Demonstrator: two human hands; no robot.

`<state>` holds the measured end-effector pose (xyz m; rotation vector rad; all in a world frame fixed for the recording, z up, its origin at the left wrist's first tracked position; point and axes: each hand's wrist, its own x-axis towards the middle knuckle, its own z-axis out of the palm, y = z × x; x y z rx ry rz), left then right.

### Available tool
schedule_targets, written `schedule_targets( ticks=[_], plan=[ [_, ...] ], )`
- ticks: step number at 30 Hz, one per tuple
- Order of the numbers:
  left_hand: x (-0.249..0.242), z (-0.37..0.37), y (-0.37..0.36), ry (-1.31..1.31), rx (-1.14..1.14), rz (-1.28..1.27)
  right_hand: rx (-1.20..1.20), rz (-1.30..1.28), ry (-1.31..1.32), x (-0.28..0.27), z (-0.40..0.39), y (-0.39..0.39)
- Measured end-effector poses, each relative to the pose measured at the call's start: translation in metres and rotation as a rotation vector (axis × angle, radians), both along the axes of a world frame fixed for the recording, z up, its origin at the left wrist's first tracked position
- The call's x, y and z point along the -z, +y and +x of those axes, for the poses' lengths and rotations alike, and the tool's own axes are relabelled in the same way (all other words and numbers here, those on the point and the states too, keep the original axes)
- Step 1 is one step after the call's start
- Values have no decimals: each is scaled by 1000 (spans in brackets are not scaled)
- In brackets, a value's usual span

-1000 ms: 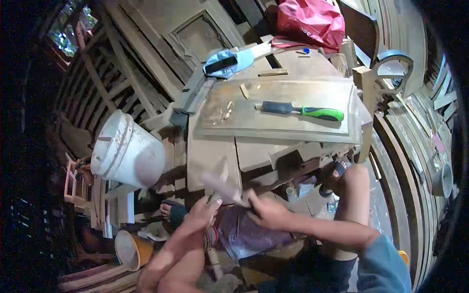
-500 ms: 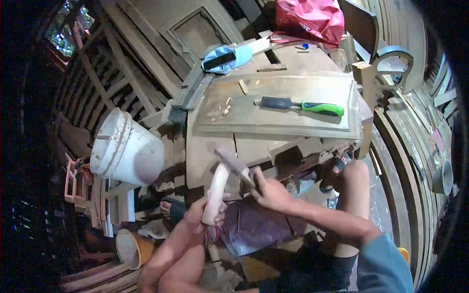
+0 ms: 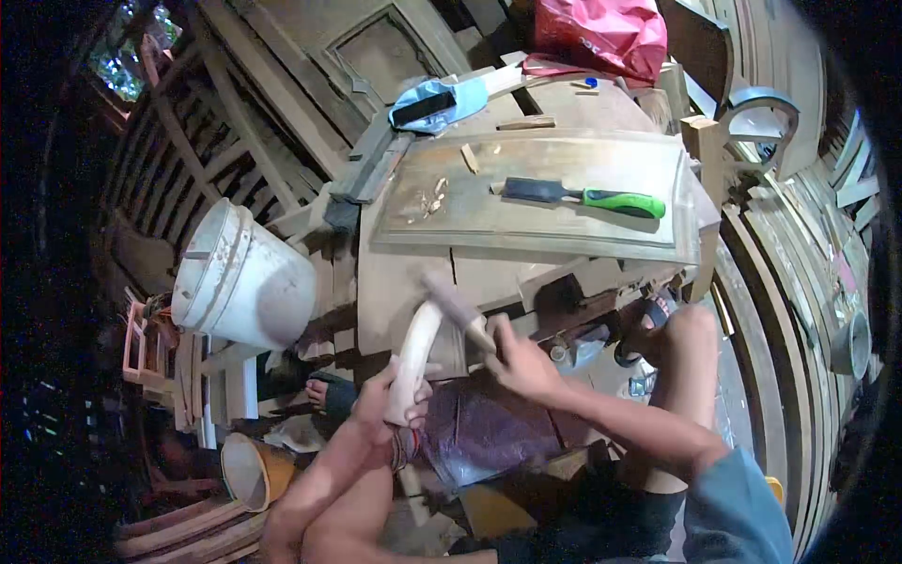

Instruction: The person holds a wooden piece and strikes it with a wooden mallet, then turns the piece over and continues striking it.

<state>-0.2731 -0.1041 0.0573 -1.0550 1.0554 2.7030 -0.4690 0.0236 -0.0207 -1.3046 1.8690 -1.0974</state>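
Observation:
A curved, pale piece of wood is gripped in my left hand, its upper end leaning toward the bench. My right hand is closed round the handle of a file. The file's long, greyish blade is smeared by motion and crosses the top end of the wood. Whether the two touch cannot be made out exactly. Beyond them, a chisel with a green-and-black handle lies on a framed wooden panel, near some wood shavings.
A white bucket stands to the left, with an orange-rimmed bucket below it. On the bench's far side are a blue cap and a pink bag. Stacked boards line the right.
The file has shifted slightly up and to the right across the end of the wood, with my right hand. My left hand keeps its hold on the wood.

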Motion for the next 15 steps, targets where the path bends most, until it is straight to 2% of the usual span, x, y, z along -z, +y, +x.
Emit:
schedule_targets(
  ticks=[2,4,5,6,8,9,10,12,13,15],
  plan=[
    [-5,-3,-2,-23,-12,-6,35,33,54,1,4,2],
    [1,-2,-5,7,-17,27,-152,-138,74,-17,15,25],
    [5,0,-5,-10,-24,-16,-256,-85,135,-30,15,33],
    [10,3,-4,-34,-30,-53,-259,-79,126,-27,10,26],
    [13,5,-2,-9,1,-24,-60,-23,122,-8,-3,7],
    [10,1,0,-33,-16,-39,30,-83,107,4,-5,-1],
    [6,-3,0,-54,-34,-61,35,-88,112,1,-2,5],
    [1,-5,3,-125,-48,-161,-75,-105,76,-14,8,20],
    [3,-6,2,-177,-31,-240,-230,-85,129,-29,7,29],
    [2,-2,1,-298,40,-425,-198,-72,178,-29,3,25]
  ],
)
